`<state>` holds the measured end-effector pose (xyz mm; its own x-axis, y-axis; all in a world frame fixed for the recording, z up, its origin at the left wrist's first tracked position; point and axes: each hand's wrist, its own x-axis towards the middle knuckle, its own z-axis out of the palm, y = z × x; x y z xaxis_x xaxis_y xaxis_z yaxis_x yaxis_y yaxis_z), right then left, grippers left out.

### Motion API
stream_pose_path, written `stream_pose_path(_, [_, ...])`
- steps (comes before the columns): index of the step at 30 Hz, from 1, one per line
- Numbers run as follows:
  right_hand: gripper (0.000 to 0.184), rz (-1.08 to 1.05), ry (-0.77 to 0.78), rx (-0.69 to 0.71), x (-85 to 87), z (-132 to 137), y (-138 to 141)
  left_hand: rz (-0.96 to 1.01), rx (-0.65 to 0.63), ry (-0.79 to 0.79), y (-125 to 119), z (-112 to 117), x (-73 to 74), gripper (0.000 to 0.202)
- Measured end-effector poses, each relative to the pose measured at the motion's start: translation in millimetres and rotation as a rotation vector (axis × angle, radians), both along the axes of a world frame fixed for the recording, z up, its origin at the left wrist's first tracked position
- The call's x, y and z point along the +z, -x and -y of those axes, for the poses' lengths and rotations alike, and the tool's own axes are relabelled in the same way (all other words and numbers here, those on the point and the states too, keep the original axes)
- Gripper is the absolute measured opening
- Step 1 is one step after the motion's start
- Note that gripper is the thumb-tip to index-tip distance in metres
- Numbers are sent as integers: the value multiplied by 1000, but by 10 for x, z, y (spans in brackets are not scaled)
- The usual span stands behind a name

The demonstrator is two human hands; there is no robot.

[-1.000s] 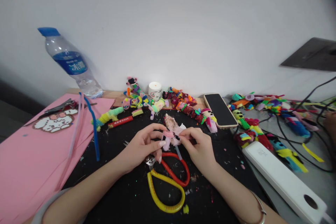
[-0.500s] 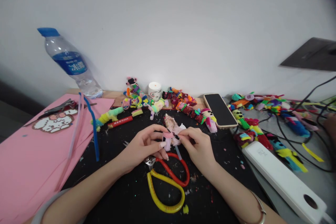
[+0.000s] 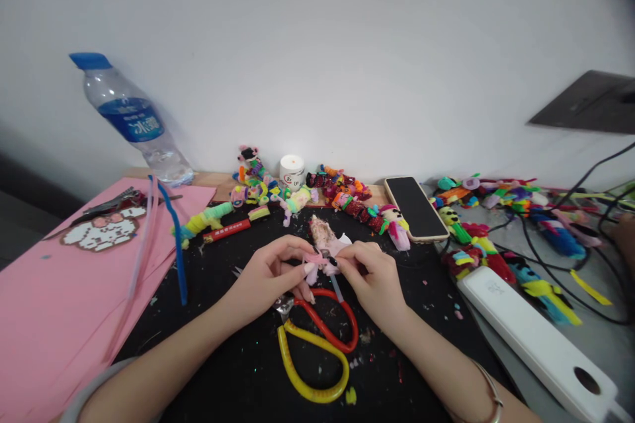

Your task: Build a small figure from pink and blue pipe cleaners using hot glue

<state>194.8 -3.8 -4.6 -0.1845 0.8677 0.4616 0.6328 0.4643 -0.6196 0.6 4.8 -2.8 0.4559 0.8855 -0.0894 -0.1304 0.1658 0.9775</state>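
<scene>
A small pink fuzzy pipe-cleaner figure [image 3: 325,241] is held between both hands above the black mat [image 3: 238,357]. My left hand [image 3: 268,277] pinches its left side with fingers curled. From the right, my right hand [image 3: 374,281] pinches it too, fingers closed on the pink strand. Just under the hands lie scissors with one red and one yellow handle [image 3: 317,344].
Pink paper sheets [image 3: 54,297] with a pixel cat piece and blue and pink pipe cleaners [image 3: 173,238] lie left. A water bottle [image 3: 131,122] stands behind. Finished colourful figures [image 3: 347,198], a white jar [image 3: 292,172], a phone [image 3: 417,208], a white power strip [image 3: 536,337] and cables sit behind and right.
Both hands have shifted slightly, the fingers working closer together on the pink figure. Nothing else on the desk has moved.
</scene>
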Motion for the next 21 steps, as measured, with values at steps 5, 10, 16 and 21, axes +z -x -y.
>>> stream_pose_path(5, [19,-5,-71,49,39,15,15,-95,70,-68,8,1,0,15])
stream_pose_path(10, [18,24,-180,145,69,63,44,-208,123,-140,10,3,7,16])
stream_pose_path(16, [9,54,-186,283,83,151,58,-254,169,-206,11,21,26,14])
stream_pose_path(21, [26,-105,-10,290,104,84,-21,-53,197,-82,7,-16,44,15])
